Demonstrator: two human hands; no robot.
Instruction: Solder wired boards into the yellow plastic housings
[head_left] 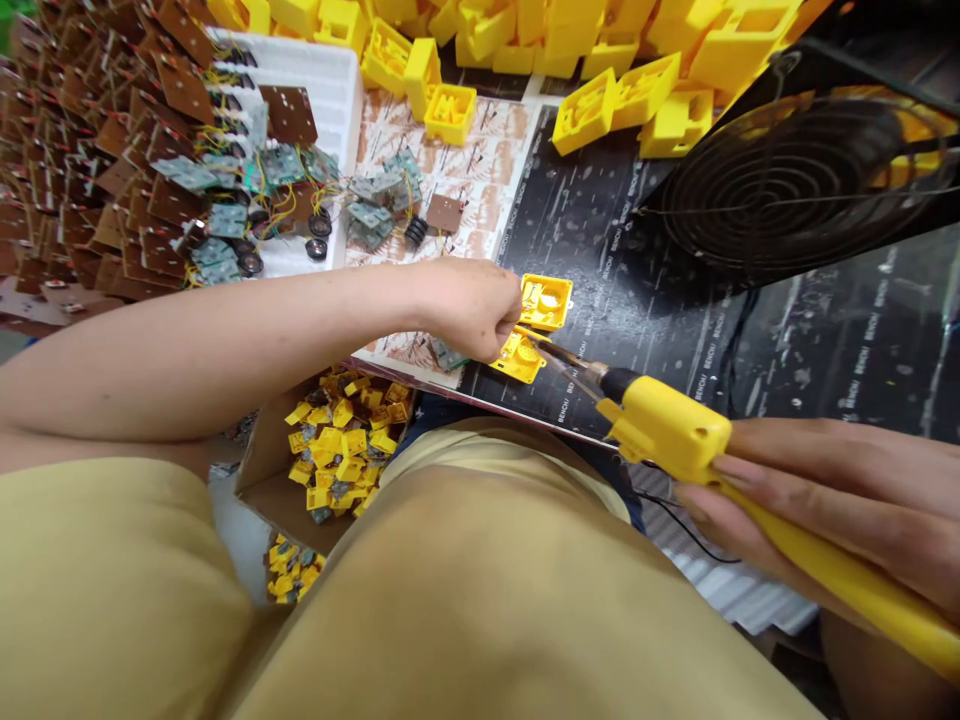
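Nearest the camera is the person's yellow shirt [450, 580]; past it, on the black desk [622, 240], two yellow pieces lie open side by side, an upper shell [551, 303] and a lower shell [517, 360]. One left hand [472, 305] is at their left edge, its fingers bent narrow; whether they pinch anything I cannot tell. One right hand [825, 480] has its fingers closed around one yellow soldering iron [664, 425], whose metal end reaches the lower shell; contact is unclear. Left of the shells, one patterned sheet [499, 165] bears tangled green circuit boards [375, 205], too jumbled to count, and one small brown board [445, 213]. Beyond, one white tray [334, 95] carries more boards and round black parts [318, 247], beside an uncountable heap of brown boards [150, 150]. Three yellow casings [450, 115] sit at the sheet's far end, three others [585, 110] farther right, all before a larger yellow pile [517, 30]. One black fan [795, 190] stands rightmost. Below the desk's near edge, one cardboard box [281, 490] holds many yellow pieces.
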